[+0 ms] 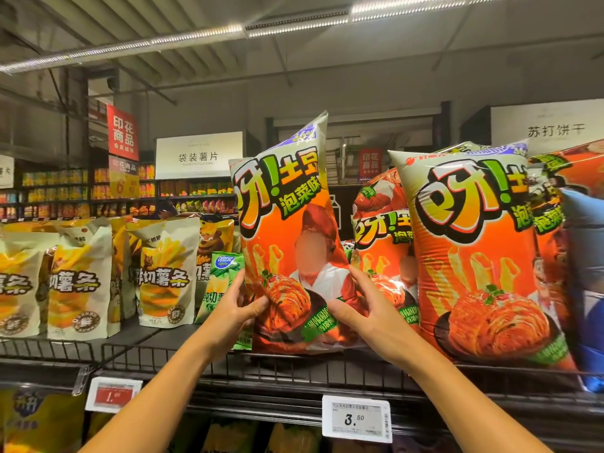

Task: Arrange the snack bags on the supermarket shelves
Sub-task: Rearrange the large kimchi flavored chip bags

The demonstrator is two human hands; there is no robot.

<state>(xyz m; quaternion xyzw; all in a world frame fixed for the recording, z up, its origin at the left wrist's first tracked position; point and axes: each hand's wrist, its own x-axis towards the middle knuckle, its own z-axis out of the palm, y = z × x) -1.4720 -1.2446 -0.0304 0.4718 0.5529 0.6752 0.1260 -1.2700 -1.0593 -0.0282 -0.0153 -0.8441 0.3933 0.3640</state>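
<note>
At the centre of the frame, the left hand (pixel 236 309) and right hand (pixel 358 307) pinch the lower edges of an orange snack bag (pixel 287 230), apparently to stand it upright on the wire shelf (pixel 183 361) beside matching bags (pixel 474 256).

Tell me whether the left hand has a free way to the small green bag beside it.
Probably yes: the left hand grips the orange bag, but the small green bag sits just behind its fingers, unblocked.

Held bag (pixel 287 230) on shelf (pixel 294 371), between fries bags (pixel 163 273) left, matching bags (pixel 474 256) right
</note>
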